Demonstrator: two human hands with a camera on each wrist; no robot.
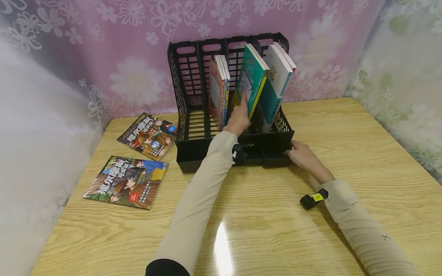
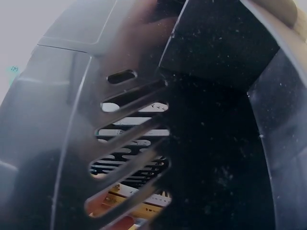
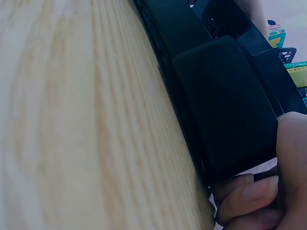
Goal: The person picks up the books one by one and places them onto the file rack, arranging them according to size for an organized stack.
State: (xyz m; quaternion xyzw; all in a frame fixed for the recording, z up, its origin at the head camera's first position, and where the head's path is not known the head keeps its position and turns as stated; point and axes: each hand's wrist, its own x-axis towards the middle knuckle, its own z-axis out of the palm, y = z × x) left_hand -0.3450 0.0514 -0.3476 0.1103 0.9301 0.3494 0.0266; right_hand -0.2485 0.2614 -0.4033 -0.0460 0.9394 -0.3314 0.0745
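A black plastic book rack (image 1: 186, 151) with slotted dividers stands at the back of the table. My left hand (image 1: 238, 119) reaches into it, index finger extended against the cover of a teal book (image 1: 254, 76); its other fingers are partly hidden. My right hand (image 1: 303, 155) grips the rack's front right corner. In the right wrist view, the thumb and curled fingers (image 3: 254, 191) are at the end of the rack's front tray (image 3: 225, 105). Thin books (image 1: 221, 90) stand left of the teal one; white-and-teal books (image 1: 277, 82) lean to its right. The left wrist view mostly shows dark rack plastic (image 2: 216, 143).
Two comic-style books lie flat on the table left of the rack: one nearer (image 1: 127, 182), one farther back (image 1: 148, 136), close to the rack's side. A floral curtain (image 1: 138, 57) hangs behind the wooden table (image 1: 262, 214).
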